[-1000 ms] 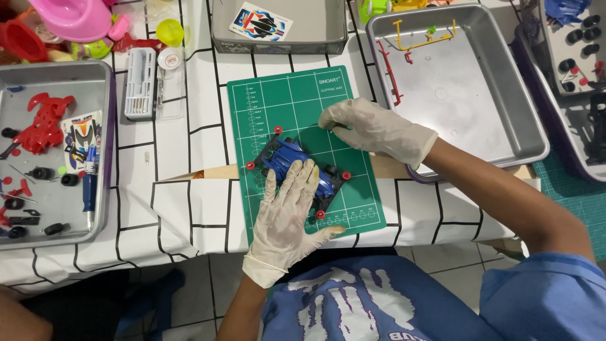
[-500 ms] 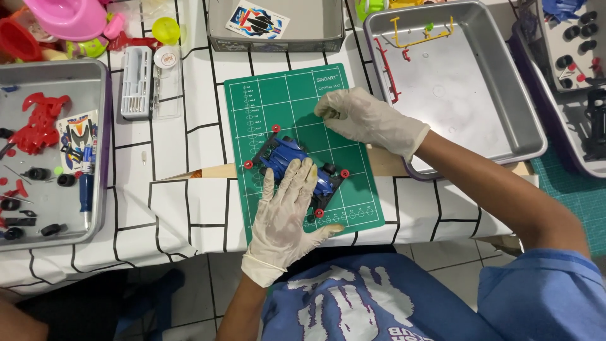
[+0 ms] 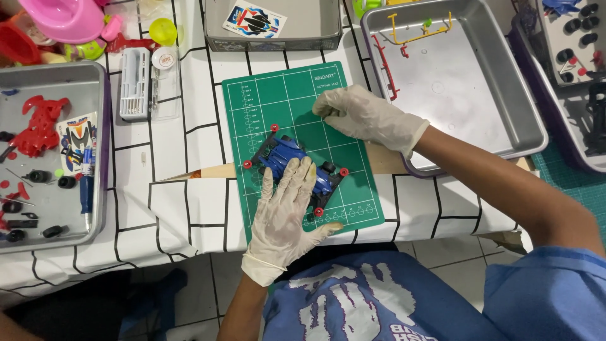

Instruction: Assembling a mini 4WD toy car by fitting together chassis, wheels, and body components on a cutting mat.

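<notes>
Head camera looks straight down past a blue printed shirt (image 3: 353, 297) to a table covered in a white cloth with black grid lines (image 3: 189, 208). Nearest the person, the left hand (image 3: 287, 211), in a pale latex glove, lies flat with fingers spread over a small blue toy racing car with red wheel rollers (image 3: 281, 155); it presses on the car rather than closing round it. The car sits slantwise near the middle of a green cutting mat marked with white squares (image 3: 265, 101). Just beyond, the gloved right hand (image 3: 363, 117) rests on the mat's upper right part with its fingers curled in; whether anything is pinched between them cannot be told.

Off to the left stands a grey metal tray (image 3: 95, 82) holding red plastic parts, small black wheels and a blue-handled screwdriver (image 3: 86, 189). To the right is a larger silver baking tray (image 3: 467, 95) with a yellow parts sprue (image 3: 416, 35) at its far end. Farther back, a clear plastic box (image 3: 136, 82) lies beside the mat, and a grey bin (image 3: 315, 28) carries a sticker sheet (image 3: 254, 19). A pink plastic bowl (image 3: 63, 16) sits in the far left corner.
</notes>
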